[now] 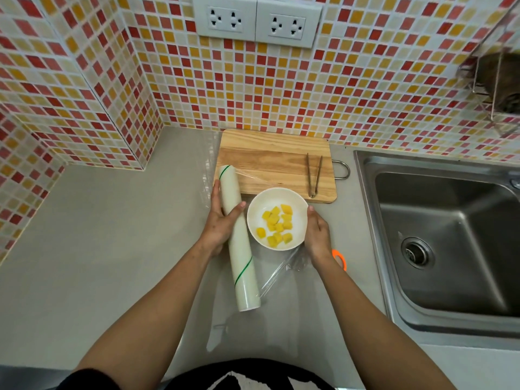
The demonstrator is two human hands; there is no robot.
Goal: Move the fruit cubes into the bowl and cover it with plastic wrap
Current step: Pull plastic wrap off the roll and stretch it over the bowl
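roll: left hand (222, 220) has its grip wrapped round the plastic wrap roll (239, 240), just left of the bowl. I'd hold it low and steady so the film pays out flat

film: clear sheet (284, 270) looks stretched rightward, apparently over the bowl; keep it taut

right hand (318, 235): at the rim, seems to pinch the film edge, hard to tell

bowl (254, 220): white, on the desk (112, 235), mango cubes (277, 225) already inside

board: wooden cutting board (270, 161) behind, tongs (313, 175) resting on it

A white bowl (277, 219) is sitting on the grey counter, holding yellow fruit cubes (277, 225) clustered at its middle. A roll of plastic wrap (239, 237) is lying tilted just left of the bowl, its clear sheet (281, 273) stretching rightward across the bowl.
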